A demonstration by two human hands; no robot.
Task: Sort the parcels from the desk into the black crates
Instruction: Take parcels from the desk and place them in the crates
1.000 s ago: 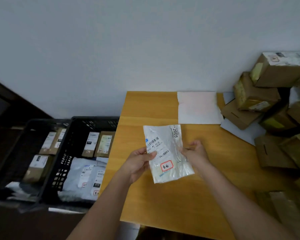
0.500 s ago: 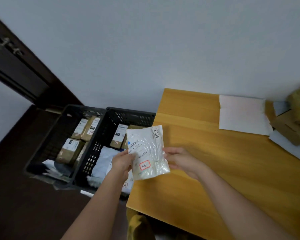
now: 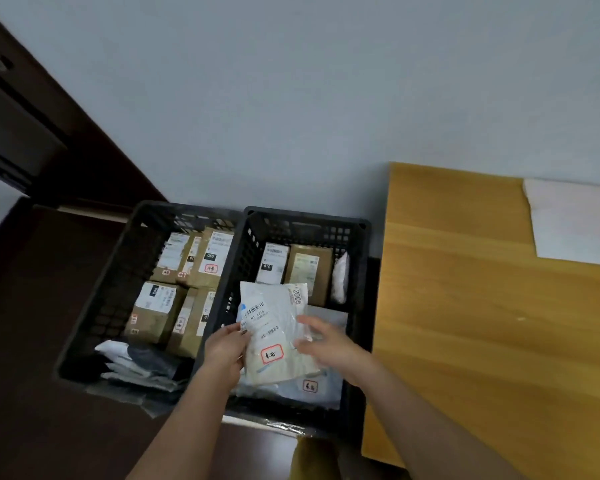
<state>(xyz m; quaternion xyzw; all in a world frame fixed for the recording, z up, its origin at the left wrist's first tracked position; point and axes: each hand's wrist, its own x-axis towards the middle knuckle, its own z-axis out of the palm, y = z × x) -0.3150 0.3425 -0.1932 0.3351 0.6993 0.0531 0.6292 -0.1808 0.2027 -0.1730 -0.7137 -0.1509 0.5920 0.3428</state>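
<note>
While the pouch [image 3: 278,336] hangs over the right crate [image 3: 359,306], we have both hands on it: the left hand [image 3: 224,351] pinches its left edge, thumb on the label side, and the right hand [image 3: 326,344] touches its right edge with fingers that look only loosely curled (the blur leaves us unsure whether it grips or merely steadies, so we cannot tell its state). This clear plastic pouch carries a barcode label and a red-bordered sticker, and it sits tilted above the white mailers [image 3: 312,388] at the near end of that crate.

One mailer below shows a red-bordered sticker much like the pouch's, so we judge this crate the right destination. To do the step well, we should lower the pouch until it nearly rests on the mailers, lay it flat with the label up, and let go with both hands together so it does not slide. We should keep it clear of the crate's near rim and of the brown boxes [image 3: 307,277] standing at the far end.

Beside it, touching, stands the left crate [image 3: 94,317], holding more brown boxes and some grey bags. To our right lies the desk [image 3: 482,341], with a white sheet [image 3: 575,223] near the wall.
</note>
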